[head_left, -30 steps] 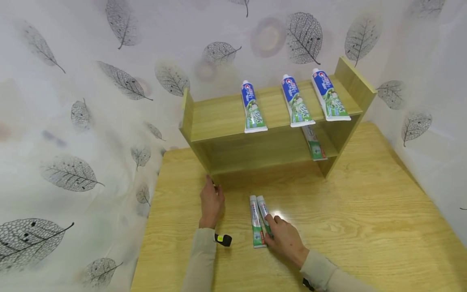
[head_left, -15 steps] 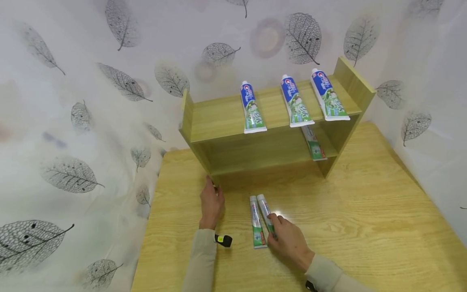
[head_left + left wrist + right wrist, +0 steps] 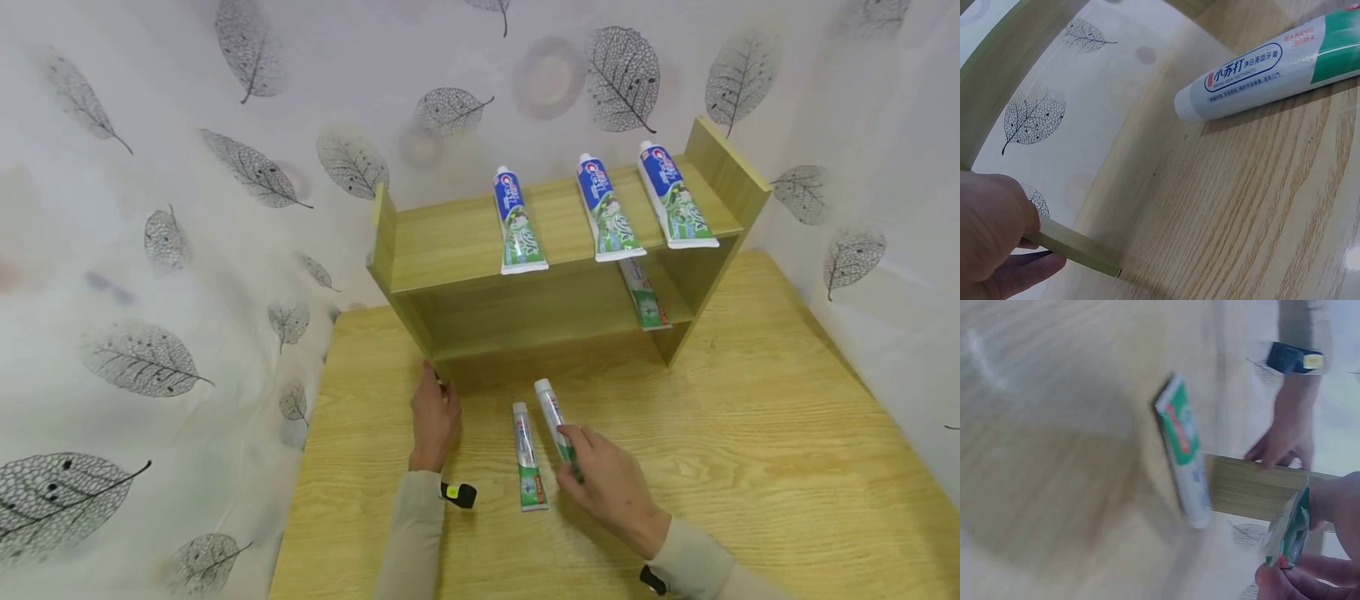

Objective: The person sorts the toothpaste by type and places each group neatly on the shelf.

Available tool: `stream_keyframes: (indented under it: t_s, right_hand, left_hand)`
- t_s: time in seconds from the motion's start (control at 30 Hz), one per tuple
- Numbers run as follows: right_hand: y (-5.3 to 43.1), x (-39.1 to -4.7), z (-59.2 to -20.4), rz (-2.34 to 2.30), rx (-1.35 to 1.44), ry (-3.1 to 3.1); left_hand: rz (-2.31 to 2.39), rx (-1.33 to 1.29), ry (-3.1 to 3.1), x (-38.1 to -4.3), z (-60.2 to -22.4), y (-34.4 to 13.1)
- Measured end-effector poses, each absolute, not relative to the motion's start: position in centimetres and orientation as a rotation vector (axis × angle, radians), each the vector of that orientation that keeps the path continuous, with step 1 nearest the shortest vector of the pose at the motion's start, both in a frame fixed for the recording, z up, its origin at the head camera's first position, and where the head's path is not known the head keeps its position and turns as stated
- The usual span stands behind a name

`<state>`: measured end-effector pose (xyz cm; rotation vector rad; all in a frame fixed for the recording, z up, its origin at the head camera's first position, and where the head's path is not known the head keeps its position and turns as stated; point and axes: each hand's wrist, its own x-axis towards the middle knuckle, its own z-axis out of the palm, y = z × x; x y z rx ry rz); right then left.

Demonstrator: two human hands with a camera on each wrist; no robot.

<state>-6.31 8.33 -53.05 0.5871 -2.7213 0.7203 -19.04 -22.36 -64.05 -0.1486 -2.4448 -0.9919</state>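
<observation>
My left hand (image 3: 435, 421) grips the lower front edge of the wooden shelf's left side panel (image 3: 1079, 247), thumb on one side and fingers on the other. My right hand (image 3: 615, 487) pinches a white and green toothpaste tube (image 3: 552, 408) near its flat end, cap pointing toward the shelf. The right wrist view shows the held tube (image 3: 1289, 528) edge-on between thumb and fingers. Between the hands, a second toothpaste tube (image 3: 528, 458) of the same kind lies on the table, cap toward the shelf; its printed label faces up in the left wrist view.
The two-tier wooden shelf (image 3: 450, 242) stands at the back of the table (image 3: 765, 417). Three blue and green toothpaste tubes (image 3: 609, 208) lie on its top tier. One white and green tube (image 3: 647, 296) lies at the right of the lower tier. Leaf-patterned cloth (image 3: 187, 250) hangs behind.
My right hand has drawn its tube away from the one beside it, to the right and slightly toward the shelf, widening the gap. The left hand has stayed at the shelf panel.
</observation>
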Motion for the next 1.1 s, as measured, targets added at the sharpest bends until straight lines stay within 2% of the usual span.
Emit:
stream_keyframes:
  t_s: [0.17,0.3,0.37,0.57,0.63,0.73,0.87,0.97,1.1]
  right_hand:
    - [8.9,-6.5,-51.1,0.715,0.614,-2.632]
    - [9.4,-6.6,-49.7,0.726,0.619,-2.579]
    - [9.6,-6.7,-49.0,0.725,0.625,-2.552]
    - [10.3,-7.1,-47.4,0.737,0.656,-2.468]
    - [10.6,-7.4,-46.9,0.744,0.667,-2.432]
    - [10.9,-8.0,-46.4,0.742,0.68,-2.374]
    - [11.3,-9.1,-45.9,0.737,0.679,-2.324]
    - [11.5,-9.9,-45.8,0.723,0.674,-2.316]
    - [11.6,-10.8,-45.9,0.705,0.671,-2.321]
  left_hand:
    - [-0.917,-0.12,-2.502,-20.6,-67.9,-23.6]
    - [-0.904,-0.114,-2.524,-20.8,-68.4,-23.7]
    - [-0.93,-0.124,-2.5,-20.5,-67.5,-23.4]
    - [-0.997,-0.131,-2.479,-17.7,-59.6,-20.5]
    - [-0.995,-0.123,-2.493,-17.2,-58.2,-20.0]
    - [-1.013,-0.146,-2.471,-18.0,-60.1,-20.7]
    - [-1.016,-0.161,-2.443,-19.8,-65.0,-22.4]
    - [-1.001,-0.142,-2.454,-19.8,-66.0,-22.7]
    - [-1.04,-0.114,-2.467,-18.8,-63.1,-21.8]
